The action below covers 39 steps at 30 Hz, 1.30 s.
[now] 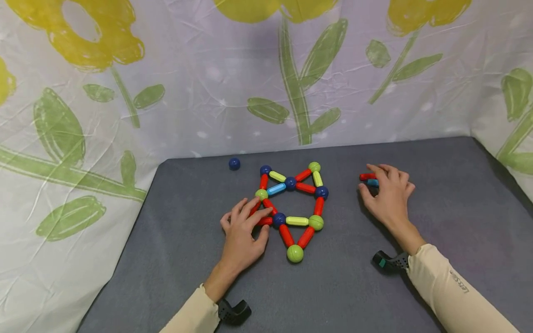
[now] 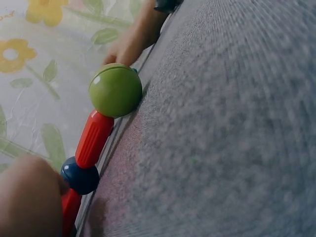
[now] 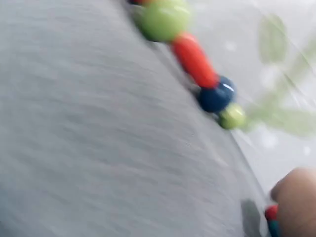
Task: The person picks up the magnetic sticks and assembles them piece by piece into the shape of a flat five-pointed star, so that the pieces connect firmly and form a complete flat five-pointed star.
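Note:
In the head view, a flat frame of short rods and balls lies mid-table, with red rods (image 1: 305, 237), a light blue rod (image 1: 276, 189), yellow-green rods (image 1: 297, 221), green balls (image 1: 294, 253) and dark blue balls (image 1: 290, 183). My left hand (image 1: 243, 240) is at its left side, pinching a red rod (image 1: 265, 221) between thumb and index finger beside a dark blue ball (image 1: 279, 219). The other fingertips partly cover a second red rod (image 1: 255, 206). Off to the right, my right hand (image 1: 389, 196) hovers with spread, bent fingers over a loose red rod (image 1: 367, 176) and a blue rod (image 1: 373, 183).
One loose dark blue ball (image 1: 234, 163) lies near the table's back edge. A white cloth with printed flowers (image 1: 208, 83) hangs behind the grey table (image 1: 345, 286). Each wrist wears a black camera mount (image 1: 234, 312).

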Motion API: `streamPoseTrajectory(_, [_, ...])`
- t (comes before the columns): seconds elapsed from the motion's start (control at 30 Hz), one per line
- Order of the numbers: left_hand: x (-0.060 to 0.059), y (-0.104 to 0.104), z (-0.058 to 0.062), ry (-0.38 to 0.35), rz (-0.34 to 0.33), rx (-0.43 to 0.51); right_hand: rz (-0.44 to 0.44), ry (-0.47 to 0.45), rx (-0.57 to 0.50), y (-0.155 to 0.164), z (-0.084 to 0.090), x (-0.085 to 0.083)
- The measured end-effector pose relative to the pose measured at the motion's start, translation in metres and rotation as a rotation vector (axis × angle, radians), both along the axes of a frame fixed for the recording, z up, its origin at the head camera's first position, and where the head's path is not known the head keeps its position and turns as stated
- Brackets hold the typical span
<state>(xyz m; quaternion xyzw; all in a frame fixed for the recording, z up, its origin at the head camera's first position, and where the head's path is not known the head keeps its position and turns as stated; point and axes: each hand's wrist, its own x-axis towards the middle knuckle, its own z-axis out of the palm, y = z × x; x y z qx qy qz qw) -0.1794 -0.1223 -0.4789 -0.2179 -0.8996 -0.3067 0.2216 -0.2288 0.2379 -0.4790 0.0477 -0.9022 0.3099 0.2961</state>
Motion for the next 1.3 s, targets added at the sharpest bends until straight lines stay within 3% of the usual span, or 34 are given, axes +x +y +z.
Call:
streamPoseTrajectory(0.1, [0.002,0.001,0.001,0.042,-0.06,-0.064,-0.022,-0.111,0.044,0.009,0.0,0.0])
streamPoseTrajectory(0.17, [0.003,0.002,0.001,0.04,-0.097,-0.124,0.001,-0.132,0.075,0.01,-0.001,0.0])
streamPoseTrajectory(0.37, [0.006,0.004,0.002,-0.029,-0.13,-0.234,0.115,-0.049,0.143,0.004,-0.003,0.001])
streamPoseTrajectory(0.7, [0.003,0.004,-0.002,-0.025,-0.111,-0.167,0.354,-0.044,0.134,-0.006,-0.005,0.004])
streamPoseTrajectory(1.17, [0.003,0.003,-0.003,-0.025,-0.109,-0.154,0.406,-0.043,0.099,-0.021,-0.006,0.01])
streamPoseTrajectory(1.3, [0.003,0.003,-0.003,-0.024,-0.071,-0.123,0.423,-0.088,0.002,-0.018,-0.004,0.01])
